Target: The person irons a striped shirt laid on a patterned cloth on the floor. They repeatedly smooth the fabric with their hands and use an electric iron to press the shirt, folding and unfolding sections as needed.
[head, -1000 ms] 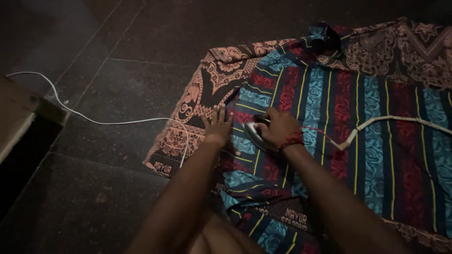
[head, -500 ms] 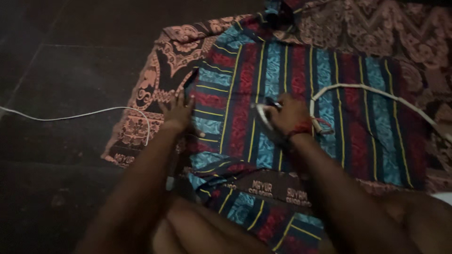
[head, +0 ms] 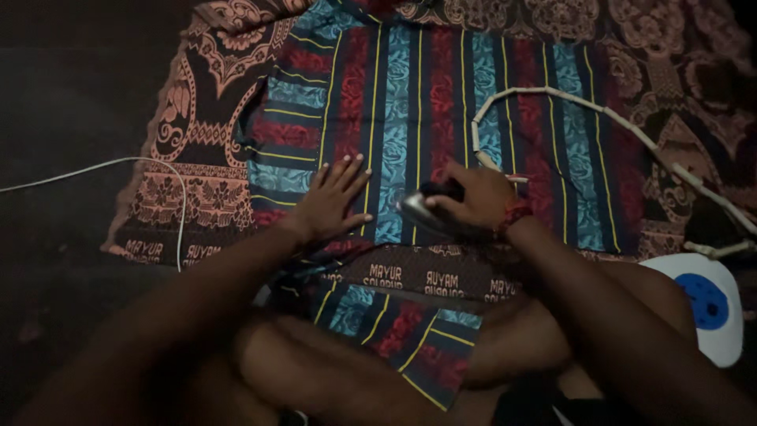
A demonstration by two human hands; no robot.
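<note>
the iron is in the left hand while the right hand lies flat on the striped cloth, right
Not quite: the hands are swapped. The head view shows the iron in the right hand, while the left hand lies flat on the striped cloth.

Dark stone tile floor (head: 71, 102), seams faintly visible. Directly on it: one patterned blanket (head: 197, 150), brown and pink, spread from centre to 1 o'clock; one thin white cable (head: 95, 167), running from 9 o'clock onto the blanket's left edge; one white object with a blue round centre (head: 710, 304), at 4 o'clock, just beside the blanket's right border.
</note>
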